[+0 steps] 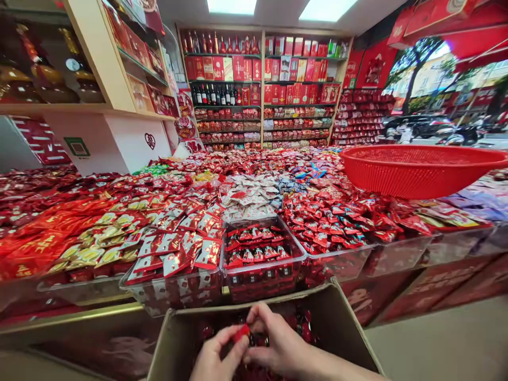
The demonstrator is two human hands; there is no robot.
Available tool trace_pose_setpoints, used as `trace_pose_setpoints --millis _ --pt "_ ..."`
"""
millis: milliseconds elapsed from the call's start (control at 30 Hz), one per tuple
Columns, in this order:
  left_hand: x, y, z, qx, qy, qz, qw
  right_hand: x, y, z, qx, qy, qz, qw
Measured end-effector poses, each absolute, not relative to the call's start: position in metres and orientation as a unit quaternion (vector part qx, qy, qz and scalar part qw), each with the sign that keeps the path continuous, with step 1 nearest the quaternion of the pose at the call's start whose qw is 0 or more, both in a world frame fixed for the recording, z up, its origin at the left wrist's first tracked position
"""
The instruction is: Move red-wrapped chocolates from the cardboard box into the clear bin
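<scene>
An open cardboard box (345, 323) stands at the front, with dark red wrapped sweets (305, 330) inside. Over it, my left hand (218, 357) pinches a small red wrapped candy (241, 333) between thumb and fingers. My right hand (281, 338) is right beside it, fingers curled toward the candy; what they hold, if anything, is hidden. Just beyond the box, a clear plastic bin (291, 257) holds red and black packets (257, 254) set in rows. To its left, another clear bin (170, 288) is heaped with red and white packets (174, 259).
Heaps of wrapped sweets (325, 217) cover the long counter. A red plastic basket (413, 174) rests on the heaps at the right. Shelves (262, 95) with bottles and red boxes line the back wall. A wooden cabinet (93, 53) juts in at the left.
</scene>
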State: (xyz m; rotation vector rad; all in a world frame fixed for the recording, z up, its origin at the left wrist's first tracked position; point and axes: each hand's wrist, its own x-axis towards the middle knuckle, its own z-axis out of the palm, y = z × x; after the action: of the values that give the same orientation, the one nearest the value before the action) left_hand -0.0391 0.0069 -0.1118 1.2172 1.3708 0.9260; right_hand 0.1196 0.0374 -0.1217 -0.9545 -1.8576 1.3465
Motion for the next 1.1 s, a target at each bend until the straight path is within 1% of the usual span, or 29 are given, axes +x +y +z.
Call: trace_pose_setpoints --millis 67,133,167,267,433,600,800,967,1100 --pt "-0.033 0.01 -0.1 0.48 0.56 0.427 0.523 0.116 0.03 -0.11 -0.353 -0.642 0.559 0.39" --pt "-0.025 0.01 -0.09 0.395 0.525 0.491 0.572 0.113 0.028 -0.104 -0.344 -0.562 0.609 0.442" --pt "-0.022 0.01 -0.087 0.353 0.508 0.514 0.594 0.113 0.027 -0.103 -0.343 -0.529 0.629 0.454" --pt "-0.012 0.005 -0.084 0.282 0.476 0.543 0.632 0.114 0.026 -0.099 -0.359 -0.474 0.651 0.472" --pt "0.001 0.003 -0.088 0.235 0.465 0.578 0.628 0.119 0.024 -0.1 -0.361 -0.402 0.667 0.513" --pt "0.005 0.006 -0.09 0.22 0.464 0.595 0.618 0.124 0.025 -0.105 -0.348 -0.385 0.703 0.487" --pt "0.007 0.001 -0.091 0.217 0.45 0.61 0.615 0.126 0.023 -0.103 -0.362 -0.422 0.635 0.536" --pt "0.017 -0.004 -0.086 0.217 0.435 0.571 0.662 0.125 0.022 -0.106 -0.384 -0.457 0.562 0.572" --pt "0.016 -0.003 -0.079 0.187 0.429 0.535 0.704 0.138 0.03 -0.096 -0.37 -0.523 0.528 0.557"
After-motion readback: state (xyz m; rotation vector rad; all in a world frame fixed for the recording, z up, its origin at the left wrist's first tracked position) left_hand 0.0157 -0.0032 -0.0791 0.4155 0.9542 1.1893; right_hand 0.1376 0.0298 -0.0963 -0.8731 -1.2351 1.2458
